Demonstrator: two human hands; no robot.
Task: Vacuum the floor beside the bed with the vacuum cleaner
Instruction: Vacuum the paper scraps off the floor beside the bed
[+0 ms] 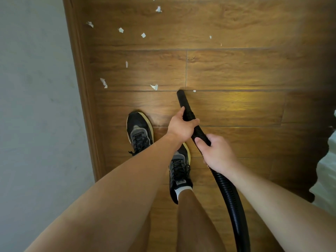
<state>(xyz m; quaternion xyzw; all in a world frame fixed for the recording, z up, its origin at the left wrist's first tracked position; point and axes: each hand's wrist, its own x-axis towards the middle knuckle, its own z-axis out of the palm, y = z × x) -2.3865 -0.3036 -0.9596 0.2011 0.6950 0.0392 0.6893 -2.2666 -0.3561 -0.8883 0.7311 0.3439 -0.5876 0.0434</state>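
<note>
A black ribbed vacuum hose (229, 193) runs from the bottom of the view up to its open tip (180, 92), which touches the wooden floor (236, 70). My left hand (181, 127) grips the hose near the tip. My right hand (216, 152) grips it a little lower. Several white paper scraps lie on the floor ahead: one (154, 86) just left of the tip, a tiny one (194, 91) to its right, others (103, 82) farther left and toward the top (143, 35). The vacuum's body is out of view.
A grey wall (36, 106) with a brown skirting board (85, 88) runs along the left. White bedding (327, 170) shows at the right edge. My feet in black shoes (139, 132) stand on the floor under my arms.
</note>
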